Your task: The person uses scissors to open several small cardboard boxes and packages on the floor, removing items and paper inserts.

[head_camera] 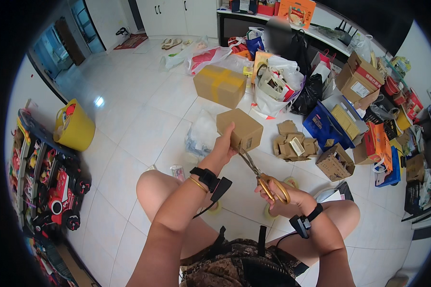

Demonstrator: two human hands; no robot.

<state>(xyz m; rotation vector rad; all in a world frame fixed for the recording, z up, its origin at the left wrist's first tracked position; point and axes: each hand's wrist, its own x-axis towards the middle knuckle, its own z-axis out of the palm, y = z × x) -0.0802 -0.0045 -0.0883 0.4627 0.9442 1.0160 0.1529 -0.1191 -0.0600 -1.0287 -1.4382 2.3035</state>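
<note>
A small brown cardboard box [243, 125] is held up in front of me by my left hand [225, 145], thumb on its top face. My right hand [273, 190] grips the gold handles of a pair of scissors [253, 165]. The handles are spread and the blades part towards the box, their tips at its lower near edge beside my left fingers. Whether a blade has entered the cardboard, I cannot tell. Below and left of the box lies a clear plastic bag [201, 138] on the floor.
A larger carton with yellow tape [221, 85] sits ahead on the tiled floor. Flattened cardboard [291, 141], a blue box [325, 123] and a stuffed white bag [274, 88] stand to the right. At left are a yellow tub [80, 125] and a red toy car [63, 195].
</note>
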